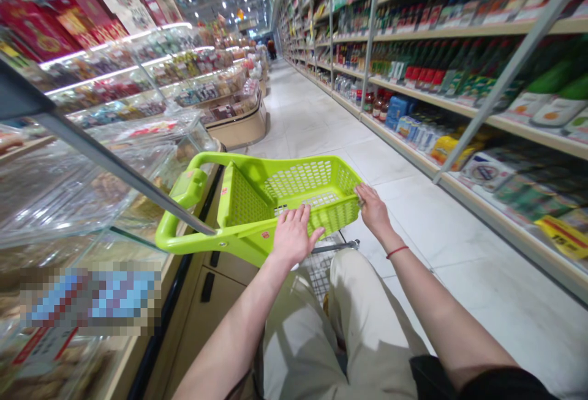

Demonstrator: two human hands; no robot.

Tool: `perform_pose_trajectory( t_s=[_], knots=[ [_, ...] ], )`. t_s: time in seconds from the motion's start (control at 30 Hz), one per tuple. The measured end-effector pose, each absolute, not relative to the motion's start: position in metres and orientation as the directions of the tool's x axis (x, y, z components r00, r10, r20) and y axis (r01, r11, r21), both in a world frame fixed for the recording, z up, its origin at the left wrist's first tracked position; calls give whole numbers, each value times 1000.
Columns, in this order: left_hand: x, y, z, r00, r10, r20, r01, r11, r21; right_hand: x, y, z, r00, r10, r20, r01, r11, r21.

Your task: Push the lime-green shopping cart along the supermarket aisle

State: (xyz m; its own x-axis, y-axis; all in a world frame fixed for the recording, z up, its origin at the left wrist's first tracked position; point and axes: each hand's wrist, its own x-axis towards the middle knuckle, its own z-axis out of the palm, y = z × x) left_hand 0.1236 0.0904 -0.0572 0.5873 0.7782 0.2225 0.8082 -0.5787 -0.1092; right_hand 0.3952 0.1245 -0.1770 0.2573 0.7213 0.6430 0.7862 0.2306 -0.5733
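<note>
Ahead of me stands a lime-green plastic shopping cart (243, 204), turned sideways, its handle to the left and its basket to the right. No goods show inside the basket. My left hand (293, 234) lies over the near rim, fingers stretched out and thumb apart. At the basket's right end, my right hand (373, 209) is closed around the corner of the rim. Its fingertips are partly hidden by the rim. Below the basket, a grey metal frame (333, 247) and part of a wire rack show between my knees.
Close on the left is a glass-sided food counter (133, 234) with wrapped goods. Tiered displays of packaged goods (184, 75) stand beyond it. Along the right run shelves (413, 32) of bottles and boxes. A pale tiled aisle (312, 106) leads between them towards a distant person (272, 49).
</note>
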Motion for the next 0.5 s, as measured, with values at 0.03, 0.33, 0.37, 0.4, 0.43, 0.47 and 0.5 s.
perform_pose_trajectory(
  t_s=[0.03, 0.33, 0.37, 0.4, 0.43, 0.47, 0.5],
  knots=[
    [124, 90, -57, 588, 777, 224, 808, -580, -108, 395, 125, -178, 281, 717, 638, 783, 214, -585],
    [124, 89, -56, 588, 776, 227, 807, -580, -108, 344, 109, -163, 191, 717, 670, 817, 262, -513],
    [124, 89, -56, 587, 777, 228, 808, -579, -108, 336, 106, -160, 143, 723, 676, 823, 293, -487],
    [124, 89, -56, 586, 778, 229, 809, -578, -109, 328, 105, -157, 99, 726, 681, 825, 323, -464],
    [124, 89, -56, 584, 779, 228, 810, -576, -109, 322, 103, -155, 61, 727, 684, 824, 350, -446],
    [124, 89, -56, 583, 781, 225, 811, -574, -109, 318, 103, -154, 30, 728, 685, 820, 374, -434],
    [124, 88, -56, 583, 782, 222, 812, -574, -109, 315, 102, -153, 8, 729, 685, 816, 392, -426]
  ],
)
